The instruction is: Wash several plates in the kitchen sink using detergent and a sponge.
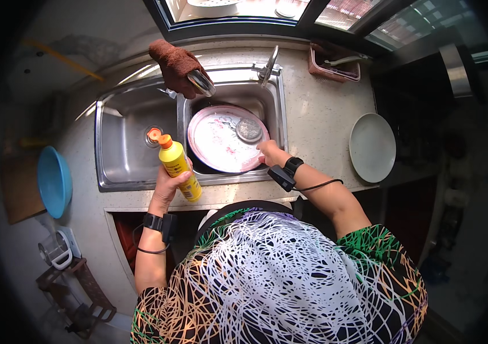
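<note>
My left hand (169, 184) is closed around a yellow plastic squeeze bottle (179, 172) with its orange flip cap raised, held over the front edge of the double-bowl steel sink (127, 185). In the right bowl lies a large round plate (216, 137) with a pinkish rim and a floral pattern. A round metallic scouring pad (249, 130) rests on the plate's right part. At the plate's right edge is my right hand (271, 153), its fingers bent; whether they grip the rim cannot be told.
A brown cloth (175, 64) hangs over the tap-like metal piece (201, 83) behind the sink. The faucet (267, 69) stands at the back right. A pink basket (334, 71) and a pale plate (372, 148) are to the right, a blue bowl (54, 182) to the left.
</note>
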`<action>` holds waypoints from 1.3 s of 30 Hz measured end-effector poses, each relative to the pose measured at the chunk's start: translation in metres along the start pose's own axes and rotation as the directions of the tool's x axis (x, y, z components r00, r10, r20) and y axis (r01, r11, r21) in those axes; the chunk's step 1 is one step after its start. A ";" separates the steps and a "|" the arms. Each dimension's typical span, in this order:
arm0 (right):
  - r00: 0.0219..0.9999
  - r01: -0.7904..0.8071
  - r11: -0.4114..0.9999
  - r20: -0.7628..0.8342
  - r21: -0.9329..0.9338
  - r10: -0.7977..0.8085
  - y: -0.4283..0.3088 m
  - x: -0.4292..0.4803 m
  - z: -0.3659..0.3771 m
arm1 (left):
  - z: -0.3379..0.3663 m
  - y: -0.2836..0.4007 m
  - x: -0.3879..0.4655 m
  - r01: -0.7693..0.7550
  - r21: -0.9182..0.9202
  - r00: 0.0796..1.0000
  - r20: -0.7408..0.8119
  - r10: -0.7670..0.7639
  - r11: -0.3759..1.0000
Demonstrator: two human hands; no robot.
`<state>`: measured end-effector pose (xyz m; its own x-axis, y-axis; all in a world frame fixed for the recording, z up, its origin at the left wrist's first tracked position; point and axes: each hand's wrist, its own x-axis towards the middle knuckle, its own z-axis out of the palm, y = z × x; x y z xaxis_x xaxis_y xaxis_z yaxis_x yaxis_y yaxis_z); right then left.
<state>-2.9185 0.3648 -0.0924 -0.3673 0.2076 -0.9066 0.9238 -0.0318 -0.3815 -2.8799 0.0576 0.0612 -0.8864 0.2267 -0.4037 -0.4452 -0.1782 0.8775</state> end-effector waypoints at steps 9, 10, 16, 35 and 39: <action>0.994 -0.099 0.951 0.007 -0.294 0.106 0.033 0.098 0.017 | -0.018 -0.018 -0.025 -0.018 0.026 0.993 -0.119 0.021 0.999; 0.995 -0.103 0.959 -0.016 -0.265 0.102 0.040 0.121 0.010 | -0.013 -0.014 -0.016 -0.027 0.031 0.996 -0.086 0.030 0.999; 0.888 -0.253 0.967 -0.402 -0.026 0.222 0.039 0.096 0.035 | -0.011 -0.019 -0.016 -0.017 -0.001 0.993 -0.113 0.017 1.000; 0.944 0.297 0.861 -0.265 0.412 -0.198 0.022 0.015 0.012 | -0.015 -0.018 -0.019 -0.031 0.027 0.992 -0.124 0.035 0.999; 0.892 0.452 0.819 -0.204 0.353 -0.404 0.017 0.019 -0.019 | -0.013 -0.011 -0.013 -0.038 0.029 0.993 -0.111 0.041 0.999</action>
<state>-2.9074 0.3866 -0.1124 -0.6788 0.3972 -0.6176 0.5530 -0.2769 -0.7858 -2.8646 0.0445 0.0534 -0.9127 0.1113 -0.3933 -0.4069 -0.1585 0.8996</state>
